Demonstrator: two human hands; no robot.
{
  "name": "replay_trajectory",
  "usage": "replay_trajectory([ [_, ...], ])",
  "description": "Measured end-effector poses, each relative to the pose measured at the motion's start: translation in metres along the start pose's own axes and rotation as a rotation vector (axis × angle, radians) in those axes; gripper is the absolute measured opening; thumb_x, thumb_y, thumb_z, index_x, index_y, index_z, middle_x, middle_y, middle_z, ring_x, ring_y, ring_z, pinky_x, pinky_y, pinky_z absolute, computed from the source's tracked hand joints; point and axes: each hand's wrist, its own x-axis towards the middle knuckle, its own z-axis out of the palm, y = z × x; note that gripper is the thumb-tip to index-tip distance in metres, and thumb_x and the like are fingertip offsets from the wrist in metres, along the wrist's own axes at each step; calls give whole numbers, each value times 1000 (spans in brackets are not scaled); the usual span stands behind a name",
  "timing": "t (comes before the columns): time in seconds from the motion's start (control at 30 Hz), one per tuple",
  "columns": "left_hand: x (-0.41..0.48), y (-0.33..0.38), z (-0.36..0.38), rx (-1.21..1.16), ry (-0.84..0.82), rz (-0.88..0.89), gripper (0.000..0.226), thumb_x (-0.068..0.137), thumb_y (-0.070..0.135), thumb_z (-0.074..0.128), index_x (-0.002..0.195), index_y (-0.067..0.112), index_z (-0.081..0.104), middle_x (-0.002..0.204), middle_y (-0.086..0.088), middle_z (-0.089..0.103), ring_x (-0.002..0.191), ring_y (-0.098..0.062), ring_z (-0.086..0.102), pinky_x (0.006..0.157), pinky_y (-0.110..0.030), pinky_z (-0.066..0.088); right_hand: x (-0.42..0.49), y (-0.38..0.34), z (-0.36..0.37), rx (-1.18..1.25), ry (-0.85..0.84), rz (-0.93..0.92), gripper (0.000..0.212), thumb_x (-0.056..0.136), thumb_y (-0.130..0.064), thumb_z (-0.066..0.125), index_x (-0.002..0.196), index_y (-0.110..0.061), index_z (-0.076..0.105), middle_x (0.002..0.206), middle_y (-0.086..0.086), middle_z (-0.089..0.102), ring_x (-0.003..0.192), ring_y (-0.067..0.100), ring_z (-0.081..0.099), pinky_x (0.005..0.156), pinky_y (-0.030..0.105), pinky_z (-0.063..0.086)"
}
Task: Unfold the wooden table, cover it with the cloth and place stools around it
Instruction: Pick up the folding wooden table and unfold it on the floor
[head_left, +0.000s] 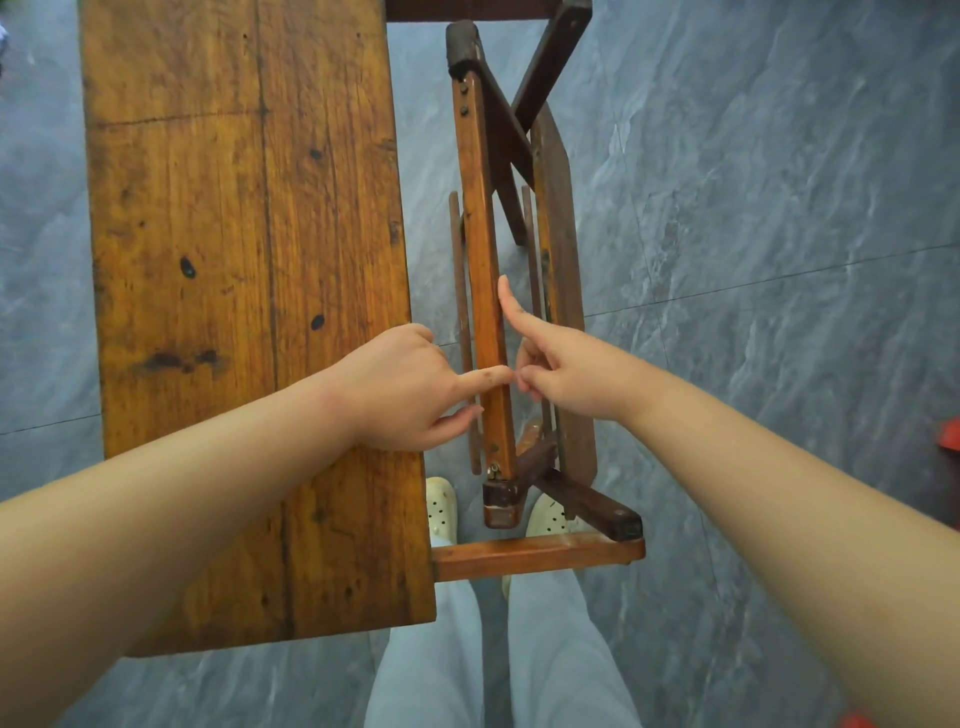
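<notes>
The grey stone-patterned tile floor (753, 208) bears the wooden table (244, 260) and two white perforated shoes (440, 506).

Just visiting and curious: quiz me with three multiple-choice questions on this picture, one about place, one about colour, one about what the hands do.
1. Where is the wide board relative to the rail? A) to its left B) to its right C) beneath it
2. What colour is the floor? A) red B) grey C) green
3. What are the hands doing? A) hanging idle B) folding cloth C) holding the rail
Answers: 1 A, the board lies left of the rail. 2 B, grey stone tiles show. 3 C, the left hand and right hand both curl on the rail.
</notes>
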Motion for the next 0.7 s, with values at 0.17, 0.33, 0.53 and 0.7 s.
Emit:
replay_trajectory([
  [0.17,2,0,-1,-27,9,-18,50,93,36,25,136,23,47,39,7,36,35,-8,34,53,-24,21,-2,13,0,78,172,-57,70,97,-12,46,149,-44,12,96,-9,59,79,-1,57,69,11,46],
  [0.33,-2,2,1,-22,-2,-34,51,93,40,25,138,24,43,41,7,37,37,-7,36,54,-24,21,-8,56,11,-178,203,-56,44,95,-18,51,139,-23,45,132,-4,53,122,9,49,102,26,42],
  [0.53,1,1,1,-9,37,1,54,95,46,23,139,22,42,41,6,41,38,-9,37,55,-25,21,4,92,31,-728,-85,-215,65,89,-54,49,146,-23,36,155,-1,33,148,18,13,117,33,3],
  [0.7,4,1,6,-1,68,29,60,94,55,21,139,20,41,41,6,41,38,-11,39,54,-25,16,13,116,26,-1083,-343,-208,82,83,-58,53,151,-23,22,161,3,15,149,24,-9,115,43,-12],
])
